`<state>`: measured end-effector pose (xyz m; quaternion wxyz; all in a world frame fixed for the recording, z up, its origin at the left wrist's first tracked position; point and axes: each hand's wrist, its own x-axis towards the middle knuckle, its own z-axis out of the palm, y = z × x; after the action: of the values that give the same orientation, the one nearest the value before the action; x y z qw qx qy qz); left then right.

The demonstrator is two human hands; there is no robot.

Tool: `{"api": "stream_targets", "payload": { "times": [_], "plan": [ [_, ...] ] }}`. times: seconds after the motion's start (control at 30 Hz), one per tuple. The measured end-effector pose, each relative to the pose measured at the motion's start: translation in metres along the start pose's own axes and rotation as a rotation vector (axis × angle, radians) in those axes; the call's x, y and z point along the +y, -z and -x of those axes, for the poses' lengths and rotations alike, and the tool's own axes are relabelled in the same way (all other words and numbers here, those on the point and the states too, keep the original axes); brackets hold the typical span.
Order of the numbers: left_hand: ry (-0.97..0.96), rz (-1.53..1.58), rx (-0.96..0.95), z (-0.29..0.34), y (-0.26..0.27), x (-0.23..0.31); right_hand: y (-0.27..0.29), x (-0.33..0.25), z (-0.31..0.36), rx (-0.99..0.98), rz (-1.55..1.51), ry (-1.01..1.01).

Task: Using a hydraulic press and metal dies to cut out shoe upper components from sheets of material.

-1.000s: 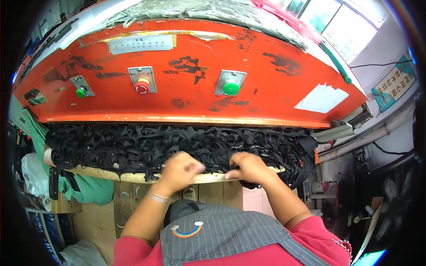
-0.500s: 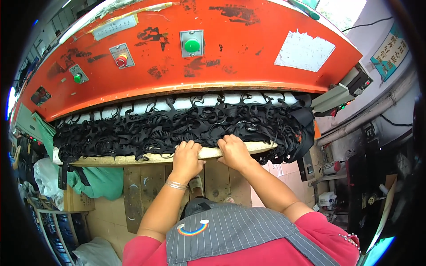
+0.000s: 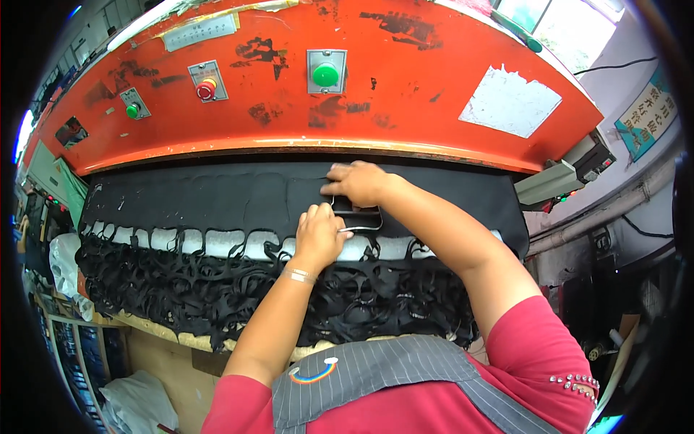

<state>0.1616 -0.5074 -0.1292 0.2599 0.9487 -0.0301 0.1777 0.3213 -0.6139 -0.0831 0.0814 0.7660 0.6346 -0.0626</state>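
Observation:
A metal-edged cutting die stands on the smooth black sheet material in the middle. My left hand is closed on its near left side. At the far left end of the die is my right hand, fingers curled down and slightly blurred. The exact grip under those fingers is partly hidden. Nearer me, tangled black cut-out strips lie across the board. Between strips and sheet runs a row of white gaps divided by narrow black strips.
An orange machine beam spans just beyond the sheet. On it are a large green button, a red knob and a small green button. A grey box juts out at right. A shelf rack stands lower left.
The board has slid toward me from under the beam, exposing the smooth black sheet. My hands have left its front edge and moved forward to the cutting die, which now shows.

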Motion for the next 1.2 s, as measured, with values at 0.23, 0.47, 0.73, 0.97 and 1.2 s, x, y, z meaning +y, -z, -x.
{"api": "stream_targets", "payload": {
  "times": [0.23, 0.47, 0.73, 0.97, 1.2],
  "plan": [
    [0.053, 0.401, 0.329, -0.025, -0.016, 0.001, -0.003, 0.041, -0.011, 0.284, -0.152, 0.13],
    [0.065, 0.125, -0.017, 0.0, -0.027, 0.004, -0.034, 0.028, 0.092, 0.22, -0.395, -0.844],
    [0.042, 0.056, -0.014, 0.008, -0.028, 0.011, -0.085, -0.021, 0.152, 0.487, -0.511, -0.687],
    [0.023, 0.07, -0.02, 0.005, -0.023, 0.013, -0.095, -0.028, 0.153, 0.606, -0.409, -0.639],
    [0.13, 0.402, -0.035, 0.005, 0.002, -0.006, -0.084, -0.031, 0.152, 0.436, -0.437, -0.72]
  ]
}}
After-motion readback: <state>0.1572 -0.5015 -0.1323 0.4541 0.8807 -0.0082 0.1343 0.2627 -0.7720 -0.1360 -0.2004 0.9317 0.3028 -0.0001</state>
